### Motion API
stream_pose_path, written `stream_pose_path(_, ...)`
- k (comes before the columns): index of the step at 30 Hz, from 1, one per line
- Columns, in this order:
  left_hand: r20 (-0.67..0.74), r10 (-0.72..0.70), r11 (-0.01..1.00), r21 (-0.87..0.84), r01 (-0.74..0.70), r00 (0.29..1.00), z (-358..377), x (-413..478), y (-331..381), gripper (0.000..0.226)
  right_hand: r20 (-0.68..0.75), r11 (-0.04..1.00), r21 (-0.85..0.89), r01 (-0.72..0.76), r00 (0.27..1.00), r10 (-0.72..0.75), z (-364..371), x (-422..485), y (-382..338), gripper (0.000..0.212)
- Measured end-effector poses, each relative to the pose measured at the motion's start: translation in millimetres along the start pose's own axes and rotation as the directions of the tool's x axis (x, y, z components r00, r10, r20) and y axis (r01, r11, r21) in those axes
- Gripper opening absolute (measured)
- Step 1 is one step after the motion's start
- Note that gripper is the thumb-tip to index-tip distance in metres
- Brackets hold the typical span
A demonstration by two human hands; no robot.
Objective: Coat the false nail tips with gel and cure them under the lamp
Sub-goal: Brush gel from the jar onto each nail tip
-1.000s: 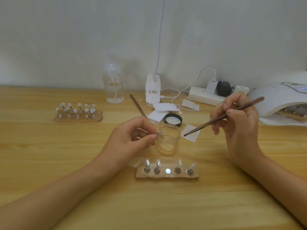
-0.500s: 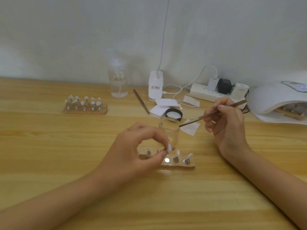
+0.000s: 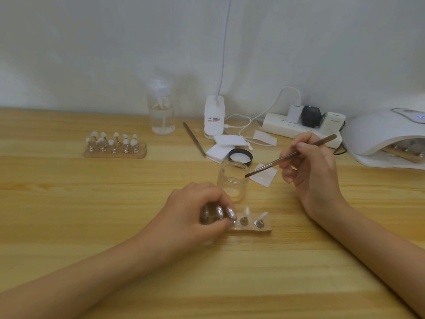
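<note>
One holder (image 3: 405, 153) sits under the lamp (image 3: 379, 132) (curing, probably); left hand (image 3: 195, 217) pinches a tip stand (image 3: 231, 222) on the near holder (image 3: 251, 229), right hand (image 3: 310, 166) grips the brush (image 3: 287, 157); the far rack (image 3: 115, 151) looks untouched.

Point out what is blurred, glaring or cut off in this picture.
Head view: light is soft and even, shadows faint; the pump bottle is smeared, as are the fingertips of the left hand over the near nail holder; small glints sit on that hand's nails; the curing lamp is cut by the right edge; the right hand and brush read fairly sharp.
</note>
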State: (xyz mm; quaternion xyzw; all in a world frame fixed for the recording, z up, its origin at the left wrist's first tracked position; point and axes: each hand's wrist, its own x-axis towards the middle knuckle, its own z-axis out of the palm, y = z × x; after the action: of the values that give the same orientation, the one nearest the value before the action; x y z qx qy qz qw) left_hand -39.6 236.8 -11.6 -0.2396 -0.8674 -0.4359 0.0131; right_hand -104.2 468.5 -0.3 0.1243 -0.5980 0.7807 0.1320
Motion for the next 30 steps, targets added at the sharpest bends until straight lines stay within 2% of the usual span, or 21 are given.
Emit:
stream_pose_path(5, 0.026, -0.017, 0.998, 0.064, 0.015, 1.000, -4.3, -1.1, 1.6, 0.026, -0.013, 1.000, 0.030, -0.010, 1.000, 0.010, -2.1, 1.2, -0.2, 0.010)
stream_pose_path(7, 0.034, -0.017, 0.992, 0.127, 0.013, 0.999, -7.1, -1.7, 1.7, 0.024, -0.010, 0.999, 0.028, -0.015, 1.000, 0.016, -2.4, 1.5, 0.1, 0.009)
stream_pose_path(10, 0.066, -0.051, 0.994, 0.104, 0.044, 0.997, -14.3, -3.3, 1.1, 0.022, 0.002, 0.999, 0.026, -0.022, 1.000, 0.022, -2.7, 1.3, 0.7, 0.010)
stream_pose_path(15, 0.099, -0.053, 0.990, 0.137, 0.039, 0.994, -15.4, -2.0, 3.1, 0.023, 0.009, 0.999, 0.024, -0.024, 1.000, 0.024, -3.2, 0.5, 0.9, 0.023)
stream_pose_path(20, 0.047, 0.056, 0.962, 0.266, -0.067, 0.997, -3.7, 0.7, 13.5, 0.015, -0.030, 0.999, 0.031, -0.044, 0.999, 0.045, -2.2, 0.7, -0.3, 0.025)
stream_pose_path(25, -0.009, 0.110, 0.904, 0.416, -0.096, 0.994, 1.9, -2.2, 16.6, 0.012, -0.022, 0.996, 0.068, -0.052, 0.998, 0.054, -1.2, 2.1, -0.6, 0.028)
stream_pose_path(28, -0.055, 0.241, 0.821, 0.544, -0.174, 0.969, 3.9, -4.5, 23.8, 0.004, -0.005, 0.998, 0.049, -0.030, 1.000, 0.031, -1.1, 1.6, -1.4, 0.025)
stream_pose_path(30, -0.079, 0.319, 0.774, 0.597, -0.211, 0.944, 4.2, -6.0, 27.2, 0.009, 0.000, 0.999, 0.027, -0.019, 1.000, 0.019, -0.3, 0.1, -2.9, 0.024)
